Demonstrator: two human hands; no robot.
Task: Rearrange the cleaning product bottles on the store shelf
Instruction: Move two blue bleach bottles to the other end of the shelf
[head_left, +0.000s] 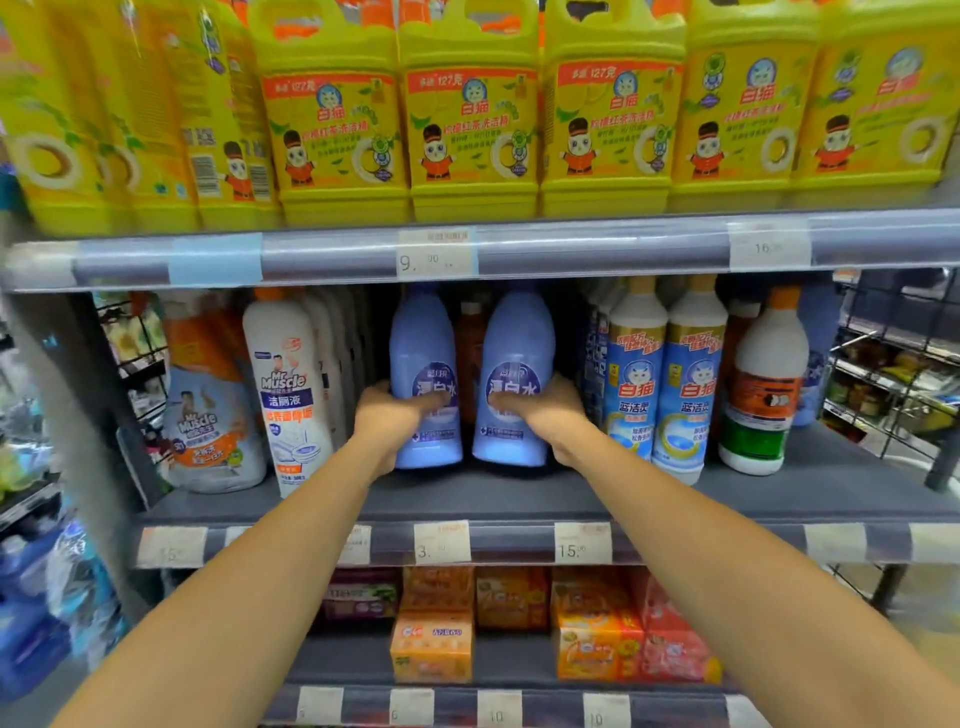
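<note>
Lilac left bleach bottle (423, 379) in left hand (387, 415) grip; right bleach bottle (514, 379) in right hand (545, 410) grip; both upright.

Left hand (387, 415) and right hand (550, 410), each wrapped around an upright blue bottle (423, 338), middle shelf (467, 499).

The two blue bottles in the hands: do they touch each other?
Apart. The head view shows a dark gap between the left blue bottle and the right blue bottle, with a brown bottle visible behind it.
</note>
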